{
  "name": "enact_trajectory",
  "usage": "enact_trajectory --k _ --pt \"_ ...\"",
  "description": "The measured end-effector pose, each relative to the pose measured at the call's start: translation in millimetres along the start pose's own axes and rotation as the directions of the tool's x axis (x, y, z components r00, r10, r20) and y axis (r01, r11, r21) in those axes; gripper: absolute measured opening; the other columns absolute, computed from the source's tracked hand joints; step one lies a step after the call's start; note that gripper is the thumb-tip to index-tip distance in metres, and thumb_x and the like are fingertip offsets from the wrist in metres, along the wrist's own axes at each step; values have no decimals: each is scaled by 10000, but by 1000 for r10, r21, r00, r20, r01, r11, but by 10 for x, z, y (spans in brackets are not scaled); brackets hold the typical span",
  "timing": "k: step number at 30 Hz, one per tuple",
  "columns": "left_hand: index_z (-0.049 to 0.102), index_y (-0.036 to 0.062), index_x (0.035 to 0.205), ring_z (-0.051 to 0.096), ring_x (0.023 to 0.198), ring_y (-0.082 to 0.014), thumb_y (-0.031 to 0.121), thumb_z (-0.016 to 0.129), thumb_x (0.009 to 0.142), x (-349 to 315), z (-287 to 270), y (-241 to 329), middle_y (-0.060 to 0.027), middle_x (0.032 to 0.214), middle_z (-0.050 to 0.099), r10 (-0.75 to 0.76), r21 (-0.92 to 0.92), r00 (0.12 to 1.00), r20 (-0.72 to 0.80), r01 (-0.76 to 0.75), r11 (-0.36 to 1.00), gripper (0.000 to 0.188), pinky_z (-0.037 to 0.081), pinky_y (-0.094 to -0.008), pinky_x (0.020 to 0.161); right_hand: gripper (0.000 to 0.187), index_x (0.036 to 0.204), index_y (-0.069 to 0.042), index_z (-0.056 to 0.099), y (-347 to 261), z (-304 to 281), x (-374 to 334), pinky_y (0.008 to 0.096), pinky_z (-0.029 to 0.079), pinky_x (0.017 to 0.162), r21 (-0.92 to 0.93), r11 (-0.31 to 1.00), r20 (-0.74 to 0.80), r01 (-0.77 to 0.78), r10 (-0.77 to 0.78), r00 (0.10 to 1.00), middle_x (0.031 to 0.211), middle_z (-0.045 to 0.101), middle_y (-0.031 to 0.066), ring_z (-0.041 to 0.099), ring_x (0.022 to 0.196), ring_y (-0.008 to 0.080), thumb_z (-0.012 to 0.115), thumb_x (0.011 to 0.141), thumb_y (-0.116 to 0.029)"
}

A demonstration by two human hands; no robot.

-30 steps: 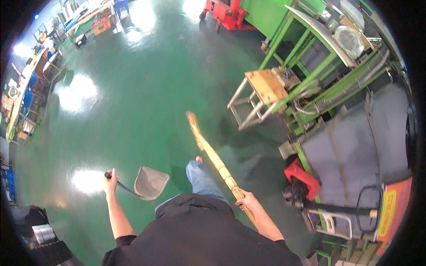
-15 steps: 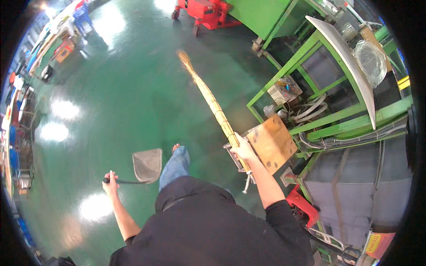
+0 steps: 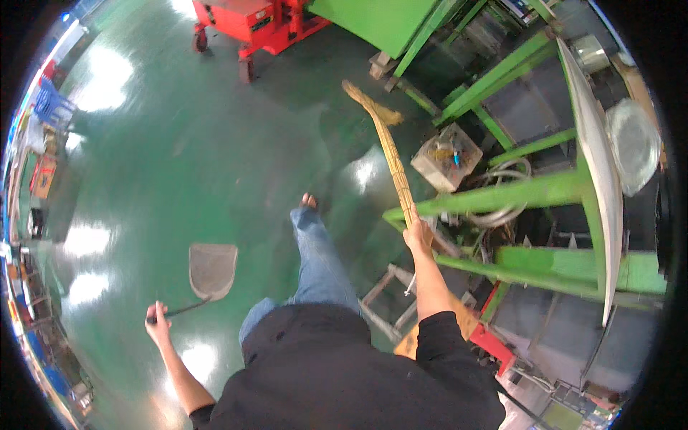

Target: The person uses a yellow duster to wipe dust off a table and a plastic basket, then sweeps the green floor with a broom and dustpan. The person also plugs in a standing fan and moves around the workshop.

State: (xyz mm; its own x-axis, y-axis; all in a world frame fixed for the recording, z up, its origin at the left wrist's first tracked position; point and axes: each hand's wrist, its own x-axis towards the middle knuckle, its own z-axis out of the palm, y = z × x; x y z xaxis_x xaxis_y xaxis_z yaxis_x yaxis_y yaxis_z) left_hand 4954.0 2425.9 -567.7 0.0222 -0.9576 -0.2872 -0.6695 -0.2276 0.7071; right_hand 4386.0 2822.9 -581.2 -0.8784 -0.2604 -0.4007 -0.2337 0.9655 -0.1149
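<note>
My left hand (image 3: 158,322) is closed round the dark handle of a grey dustpan (image 3: 213,269), which hangs over the green floor to the left of my legs. In my right hand (image 3: 418,235) is a long straw broom (image 3: 393,154), gripped near its handle end. The broom points forward and away from me, and its bristles spread sideways at the far end, by the floor. Beside my right hand runs a green metal frame (image 3: 502,197).
A white box with small items (image 3: 447,158) stands under the frame. A red wheeled machine (image 3: 251,21) is far ahead, next to a green panel (image 3: 380,21). At my right lie a metal stand (image 3: 380,294) and a wooden board (image 3: 462,319). Shelves line the far left.
I have stepped forward, and the frame and box are nearer. The broom now points more straight ahead, its bristles bent to the right. The dustpan stays at my left.
</note>
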Motion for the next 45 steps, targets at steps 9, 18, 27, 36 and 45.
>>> enact_trajectory --k 9,18,27,36,45 --pt "594 76 939 409 488 -39 318 545 875 1340 1423 1791 -21 834 607 -79 68 996 34 77 995 256 342 -184 457 694 1372 -276 264 -128 214 3411 381 537 702 -141 912 2 -386 390 921 946 636 131 642 821 279 600 774 -172" --pt "596 58 914 464 502 -45 292 548 878 1933 2222 2925 -30 820 610 -21 109 971 238 -6 994 242 359 -181 458 787 1352 -196 325 -260 -44 3319 319 444 372 574 562 407 -596 436 803 648 557 94 538 438 177 576 642 32" --pt "590 16 915 482 503 -60 219 556 881 2157 2800 3205 -64 802 617 49 94 904 424 -98 991 208 401 -191 458 687 1286 -148 387 -565 -114 3425 317 417 356 590 573 241 -569 548 801 600 531 79 533 427 178 577 644 4" --pt "597 13 876 485 520 -54 187 568 871 2189 2957 3339 -58 787 629 99 116 870 484 -175 978 177 390 -190 459 602 1226 -97 433 -945 -531 3547 350 497 451 562 598 480 -571 327 814 739 605 128 596 502 210 590 649 -28" --pt "598 10 870 490 532 -50 170 570 866 2134 2970 3240 -50 772 628 156 143 876 456 -246 959 162 390 -190 455 517 1140 -48 439 -623 -248 3982 338 462 399 754 515 277 -407 313 908 632 573 117 567 473 202 595 648 -12"
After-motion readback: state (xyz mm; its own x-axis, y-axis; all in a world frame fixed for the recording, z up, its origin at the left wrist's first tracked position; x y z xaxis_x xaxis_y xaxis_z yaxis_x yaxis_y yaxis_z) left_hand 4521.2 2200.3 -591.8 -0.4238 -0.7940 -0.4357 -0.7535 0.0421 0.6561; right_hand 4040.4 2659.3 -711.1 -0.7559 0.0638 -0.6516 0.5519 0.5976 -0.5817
